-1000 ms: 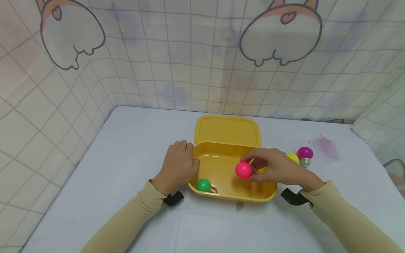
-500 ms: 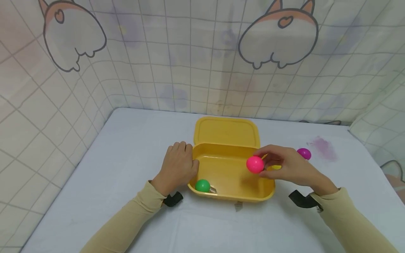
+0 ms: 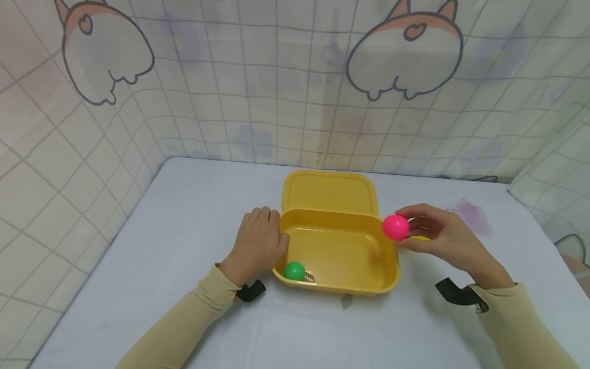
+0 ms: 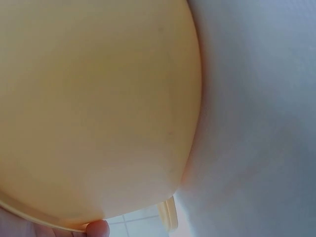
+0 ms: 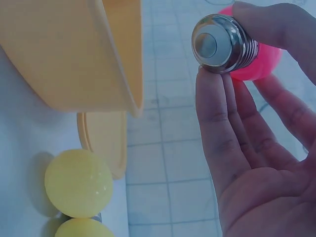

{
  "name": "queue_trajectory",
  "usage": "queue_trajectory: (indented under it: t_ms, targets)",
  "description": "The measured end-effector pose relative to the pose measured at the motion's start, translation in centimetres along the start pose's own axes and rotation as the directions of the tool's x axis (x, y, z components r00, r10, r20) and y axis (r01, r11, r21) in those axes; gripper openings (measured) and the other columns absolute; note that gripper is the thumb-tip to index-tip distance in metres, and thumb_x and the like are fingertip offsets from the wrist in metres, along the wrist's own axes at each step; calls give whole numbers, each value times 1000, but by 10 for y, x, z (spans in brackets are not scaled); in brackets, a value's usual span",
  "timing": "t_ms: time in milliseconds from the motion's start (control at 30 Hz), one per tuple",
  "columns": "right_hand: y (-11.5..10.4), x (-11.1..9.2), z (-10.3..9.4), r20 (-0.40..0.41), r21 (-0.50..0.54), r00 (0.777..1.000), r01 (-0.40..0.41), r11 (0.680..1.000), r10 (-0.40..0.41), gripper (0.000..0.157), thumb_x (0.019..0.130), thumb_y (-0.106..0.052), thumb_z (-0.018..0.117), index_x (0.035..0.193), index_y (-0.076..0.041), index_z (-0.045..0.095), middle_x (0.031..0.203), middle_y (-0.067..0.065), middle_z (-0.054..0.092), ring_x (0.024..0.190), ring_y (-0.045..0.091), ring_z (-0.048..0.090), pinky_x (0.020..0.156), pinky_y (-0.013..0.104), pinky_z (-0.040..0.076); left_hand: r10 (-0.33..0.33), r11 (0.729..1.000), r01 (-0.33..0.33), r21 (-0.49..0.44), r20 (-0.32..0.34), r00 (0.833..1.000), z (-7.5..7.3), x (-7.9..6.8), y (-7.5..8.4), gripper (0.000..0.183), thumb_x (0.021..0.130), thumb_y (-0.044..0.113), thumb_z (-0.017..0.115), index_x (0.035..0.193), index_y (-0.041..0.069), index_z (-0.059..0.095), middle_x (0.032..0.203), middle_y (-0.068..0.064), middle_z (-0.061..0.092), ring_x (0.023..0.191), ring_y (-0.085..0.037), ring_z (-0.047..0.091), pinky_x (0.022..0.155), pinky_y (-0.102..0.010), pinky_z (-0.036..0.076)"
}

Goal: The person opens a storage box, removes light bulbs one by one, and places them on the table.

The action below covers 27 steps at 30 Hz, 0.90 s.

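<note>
My left hand (image 3: 259,238) grips the left rim of a yellow plastic box (image 3: 336,288), thumb toward the inside. The left wrist view is filled by the box's outer wall (image 4: 98,98), with fingertips at its rim. Inside the box, a green light bulb (image 3: 294,270) lies in the near left corner. My right hand (image 3: 442,236) pinches a pink light bulb (image 3: 395,227) just off the box's right rim, above the table. Its metal screw base (image 5: 217,44) sits between thumb and fingers in the right wrist view.
A yellow lid (image 3: 329,192) lies behind the box. Two yellow round bulbs (image 5: 79,182) rest on the table right of the box, mostly hidden by my right hand in the head view. A patterned curtain (image 3: 295,87) hangs along the table's back edge.
My right hand has carried the pink bulb from over the box rightward and slightly back, past the right rim. A purple bulb seen earlier is now hidden behind that hand. The left hand stays put.
</note>
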State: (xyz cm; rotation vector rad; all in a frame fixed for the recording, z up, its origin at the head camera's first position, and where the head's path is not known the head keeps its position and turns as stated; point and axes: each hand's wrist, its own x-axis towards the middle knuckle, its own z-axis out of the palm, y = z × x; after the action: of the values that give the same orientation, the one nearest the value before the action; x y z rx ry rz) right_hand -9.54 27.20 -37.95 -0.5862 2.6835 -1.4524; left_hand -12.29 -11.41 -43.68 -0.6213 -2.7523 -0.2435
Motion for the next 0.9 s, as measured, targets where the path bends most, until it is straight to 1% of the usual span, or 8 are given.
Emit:
queue_trajectory:
  t_ms: [100, 167, 233, 433, 533, 667, 900]
  targets:
    - [3, -2, -2, -18, 16, 1000, -6, 1000, 7, 50, 82, -2, 83, 128, -10, 65, 118, -12, 71, 98, 8, 72, 85, 18, 59, -3, 1000, 3, -1, 5, 1000, 0, 0, 0, 18, 88, 19, 50, 77, 7, 44, 72, -5, 34, 65, -22, 32, 63, -30, 21]
    - [4, -3, -4, -32, 9, 999, -11, 1000, 12, 50, 82, -2, 82, 128, -9, 65, 119, -13, 70, 98, 7, 72, 85, 17, 59, -4, 1000, 4, -2, 5, 1000, 1, 0, 0, 18, 88, 19, 50, 77, 7, 44, 72, -5, 34, 65, -22, 31, 62, -31, 20]
    - [6, -4, -5, -48, 5, 999, -22, 1000, 23, 50, 82, -2, 83, 128, -9, 65, 118, -14, 70, 98, 6, 71, 84, 17, 59, -3, 1000, 3, -4, 0, 1000, 1, 0, 0, 18, 88, 18, 49, 76, 6, 44, 72, -4, 33, 65, -22, 31, 62, -30, 20]
    - [9, -7, -8, -63, -27, 997, -48, 999, 46, 50, 86, -6, 81, 132, -6, 61, 119, -20, 67, 99, 1, 70, 81, 17, 59, 7, 1000, -7, -1, -23, 1000, 2, 0, 0, 16, 86, 18, 49, 76, 6, 44, 72, -4, 32, 64, -21, 30, 62, -30, 19]
    - [9, -9, -8, -80, -10, 995, -63, 998, 62, 51, 86, -6, 80, 133, -7, 61, 120, -20, 67, 98, 1, 71, 80, 18, 60, 11, 1000, -11, 0, -28, 1000, 2, 1, 0, 16, 86, 17, 49, 76, 6, 44, 72, -3, 32, 64, -21, 30, 62, -30, 18]
    - [10, -11, -9, -96, 29, 992, -80, 996, 83, 52, 86, -4, 80, 134, -7, 61, 119, -18, 69, 97, 3, 72, 80, 19, 60, 10, 1000, -10, -2, -20, 1000, 1, 1, 1, 16, 87, 17, 49, 76, 7, 44, 72, -4, 32, 64, -21, 30, 62, -30, 19]
    - [15, -14, -13, -110, 34, 991, -74, 997, 77, 54, 87, -1, 78, 137, -6, 59, 120, -17, 67, 97, 2, 72, 79, 18, 60, -2, 1000, 2, -11, 1, 1000, 0, 1, 1, 16, 86, 18, 49, 77, 6, 44, 72, -4, 32, 64, -21, 30, 62, -30, 19]
